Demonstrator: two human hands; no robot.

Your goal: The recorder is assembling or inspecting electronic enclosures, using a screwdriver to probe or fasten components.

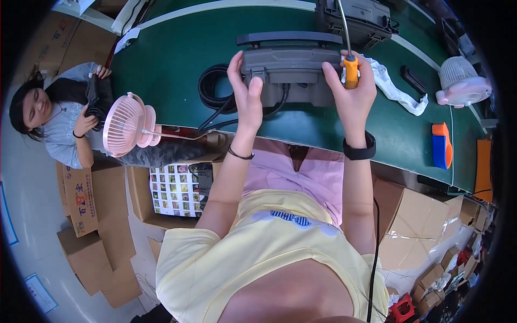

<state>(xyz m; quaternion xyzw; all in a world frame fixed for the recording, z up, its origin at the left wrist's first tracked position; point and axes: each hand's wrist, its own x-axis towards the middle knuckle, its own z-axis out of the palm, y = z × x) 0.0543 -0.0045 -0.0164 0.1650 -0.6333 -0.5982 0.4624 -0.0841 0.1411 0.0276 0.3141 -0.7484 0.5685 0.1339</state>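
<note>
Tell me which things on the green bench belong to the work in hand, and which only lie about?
In hand:
- grey device, held at both ends by left hand and right hand
- orange-handled screwdriver, in the right hand
- black cable running from the device

Lying about:
- pink fan
- white cloth
- white fan
- orange-and-blue tool

The device (291, 67) stands on the table (172, 59), held between the left hand (245, 89) on its left end and the right hand (353, 91) on its right end, where a screwdriver (350, 64) rises. Left of the device lies a coiled cable (212, 89), farther left a clip fan (126, 125) at the table edge. Right of it lie a cloth (396, 89), then a second fan (462, 83)
</note>
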